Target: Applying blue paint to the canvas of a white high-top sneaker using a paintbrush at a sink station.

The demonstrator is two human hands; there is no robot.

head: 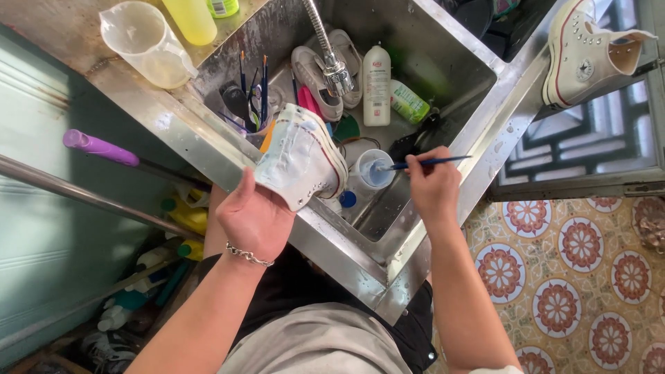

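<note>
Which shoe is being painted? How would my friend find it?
Find the steel sink. Over its near edge, the left hand holds a white shoe smeared pale blue. The other shoes lie in the basin or stand on the far ledge, with no hand on them.

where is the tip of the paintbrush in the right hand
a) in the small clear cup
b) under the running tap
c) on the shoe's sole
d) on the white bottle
a: the right hand holds a blue paintbrush whose tip dips into the small clear cup, beside the white shoe held by the left hand.
</note>
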